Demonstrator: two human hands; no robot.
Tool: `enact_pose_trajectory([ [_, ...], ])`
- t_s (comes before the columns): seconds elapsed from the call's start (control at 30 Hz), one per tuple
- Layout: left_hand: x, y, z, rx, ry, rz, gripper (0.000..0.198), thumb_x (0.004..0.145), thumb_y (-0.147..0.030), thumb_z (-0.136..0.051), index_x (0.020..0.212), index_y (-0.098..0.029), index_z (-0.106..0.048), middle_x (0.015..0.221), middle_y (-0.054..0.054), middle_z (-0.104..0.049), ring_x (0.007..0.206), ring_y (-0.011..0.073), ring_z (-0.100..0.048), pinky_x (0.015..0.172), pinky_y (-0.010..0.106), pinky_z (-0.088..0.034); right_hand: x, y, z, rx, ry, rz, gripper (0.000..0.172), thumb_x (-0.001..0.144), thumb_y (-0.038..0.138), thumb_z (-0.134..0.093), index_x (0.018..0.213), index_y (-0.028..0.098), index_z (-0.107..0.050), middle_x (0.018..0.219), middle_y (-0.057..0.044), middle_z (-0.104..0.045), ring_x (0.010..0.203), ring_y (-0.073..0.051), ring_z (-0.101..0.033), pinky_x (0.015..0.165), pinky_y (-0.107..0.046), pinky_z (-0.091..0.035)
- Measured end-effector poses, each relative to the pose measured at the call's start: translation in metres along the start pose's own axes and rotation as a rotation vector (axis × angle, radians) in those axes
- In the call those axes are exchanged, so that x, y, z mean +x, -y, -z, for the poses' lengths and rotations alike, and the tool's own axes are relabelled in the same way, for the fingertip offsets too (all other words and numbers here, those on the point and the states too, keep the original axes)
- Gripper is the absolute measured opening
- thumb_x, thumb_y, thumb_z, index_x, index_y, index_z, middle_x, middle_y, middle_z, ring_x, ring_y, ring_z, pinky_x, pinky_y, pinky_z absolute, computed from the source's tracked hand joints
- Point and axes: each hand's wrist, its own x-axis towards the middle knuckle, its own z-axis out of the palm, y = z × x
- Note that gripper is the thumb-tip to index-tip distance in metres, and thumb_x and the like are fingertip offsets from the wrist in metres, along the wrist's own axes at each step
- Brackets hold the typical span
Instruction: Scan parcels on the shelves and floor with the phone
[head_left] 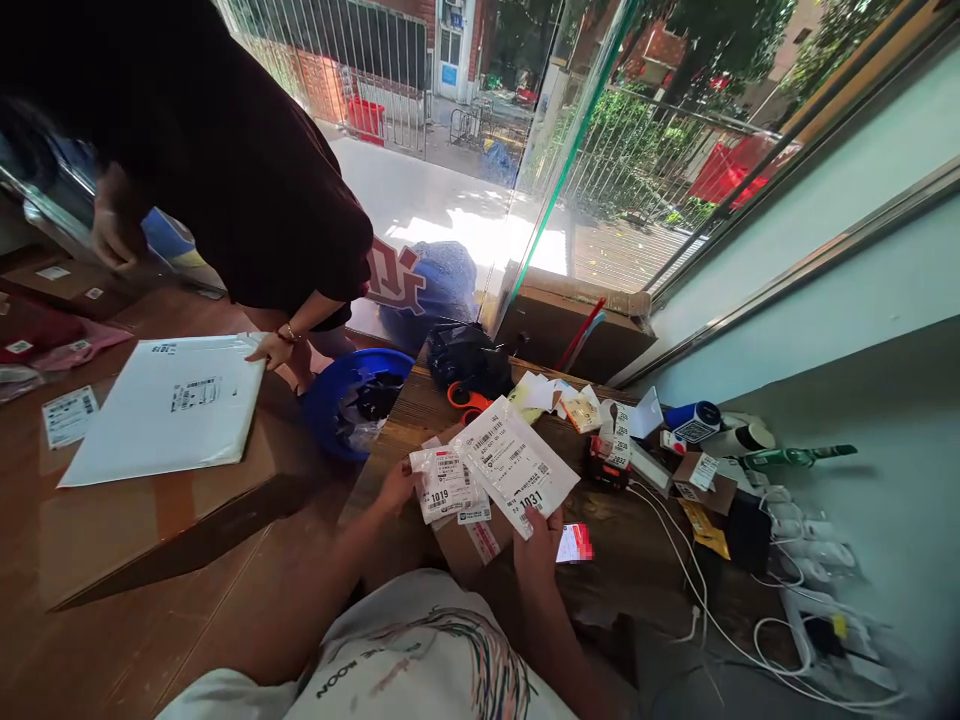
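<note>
My left hand [397,484] grips the left edge of a small parcel [444,482] with a white label marked 1019. In my right hand [537,540] is a white mailer envelope [516,462], held by its lower corner and marked 1031. The envelope overlaps the parcel's right side. Below them, partly hidden, lies a cardboard box [466,548] with red and white tape. Beside my right hand a lit phone screen [573,543] shows on the wooden table [622,540]. Orange-handled scissors [466,398] lie beyond the envelope.
A person in dark clothes [247,160] stands at the left, one hand on a large white package [172,410] atop a big carton [217,505]. A blue bin [319,400] stands by the table. At right are a label printer [606,465], white cables [690,560] and a green bottle [787,456].
</note>
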Motion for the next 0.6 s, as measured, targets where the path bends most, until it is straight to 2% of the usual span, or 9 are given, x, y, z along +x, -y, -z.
enact_pose_trajectory([
  [0.1, -0.009, -0.005, 0.002, 0.086, -0.091, -0.061, 0.046, 0.056, -0.021, -0.079, 0.097, -0.018, -0.058, 0.116, 0.016, -0.063, 0.134, 0.0380, -0.037, 0.107, 0.052, -0.033, -0.007, -0.002, 0.001, 0.008, 0.034, -0.025, 0.041, 0.067, 0.034, -0.068, 0.107, 0.026, -0.062, 0.093, -0.005, -0.072, 0.084, -0.026, -0.067, 0.068, -0.042, -0.058],
  [0.17, -0.021, -0.015, 0.000, 0.090, -0.063, -0.091, 0.047, 0.065, -0.035, -0.076, 0.105, -0.017, -0.059, 0.127, 0.017, -0.058, 0.137, 0.0348, -0.034, 0.108, 0.048, -0.033, -0.010, -0.005, 0.002, 0.008, 0.065, -0.039, 0.041, 0.069, 0.034, -0.069, 0.108, 0.025, -0.063, 0.094, -0.006, -0.071, 0.086, -0.027, -0.067, 0.069, -0.043, -0.058],
  [0.23, -0.039, -0.027, -0.007, 0.063, 0.063, -0.085, 0.049, 0.076, -0.054, -0.064, 0.107, -0.016, -0.062, 0.123, 0.017, -0.062, 0.125, 0.0327, -0.050, 0.102, 0.046, -0.042, -0.014, -0.008, 0.002, 0.007, 0.101, -0.054, 0.039, 0.069, 0.034, -0.070, 0.106, 0.025, -0.064, 0.096, -0.008, -0.071, 0.089, -0.028, -0.067, 0.071, -0.044, -0.058],
  [0.3, -0.060, -0.040, -0.018, -0.013, 0.260, -0.050, 0.059, 0.080, -0.065, -0.055, 0.108, -0.014, -0.065, 0.115, 0.016, -0.067, 0.110, 0.0304, -0.061, 0.093, 0.044, -0.050, -0.018, -0.011, 0.001, 0.006, 0.138, -0.070, 0.037, 0.070, 0.035, -0.071, 0.105, 0.026, -0.065, 0.098, -0.007, -0.072, 0.089, -0.029, -0.067, 0.071, -0.044, -0.057],
  [0.37, -0.080, -0.052, -0.029, -0.081, 0.404, -0.026, 0.059, 0.077, -0.061, -0.064, 0.110, -0.013, -0.065, 0.111, 0.015, -0.069, 0.101, 0.0279, -0.065, 0.088, 0.041, -0.053, -0.021, -0.015, -0.001, 0.007, 0.176, -0.088, 0.037, 0.072, 0.037, -0.071, 0.107, 0.027, -0.064, 0.097, -0.006, -0.073, 0.088, -0.028, -0.068, 0.071, -0.044, -0.057],
  [0.4, -0.087, -0.058, -0.033, -0.095, 0.428, -0.025, 0.057, 0.073, -0.056, -0.071, 0.110, -0.013, -0.066, 0.111, 0.014, -0.070, 0.099, 0.0266, -0.066, 0.087, 0.039, -0.054, -0.022, -0.017, -0.002, 0.007, 0.199, -0.093, 0.037, 0.073, 0.038, -0.071, 0.107, 0.027, -0.064, 0.097, -0.005, -0.073, 0.088, -0.027, -0.068, 0.073, -0.044, -0.057],
  [0.47, -0.097, -0.067, -0.038, -0.080, 0.381, -0.036, 0.055, 0.065, -0.048, -0.081, 0.105, -0.013, -0.068, 0.106, 0.012, -0.072, 0.092, 0.0244, -0.068, 0.081, 0.035, -0.055, -0.025, -0.021, -0.005, -0.003, 0.260, -0.096, 0.036, 0.074, 0.039, -0.073, 0.106, 0.025, -0.064, 0.099, -0.006, -0.073, 0.091, -0.027, -0.068, 0.079, -0.044, -0.055],
  [0.6, -0.095, -0.072, -0.035, -0.023, 0.291, -0.069, 0.057, 0.060, -0.052, -0.082, 0.101, -0.014, -0.070, 0.098, 0.010, -0.073, 0.086, 0.0236, -0.069, 0.071, 0.031, -0.057, -0.027, -0.028, -0.009, -0.064, 0.383, -0.081, 0.038, 0.075, 0.040, -0.075, 0.107, 0.021, -0.065, 0.109, -0.009, -0.072, 0.099, -0.027, -0.066, 0.089, -0.044, -0.052],
])
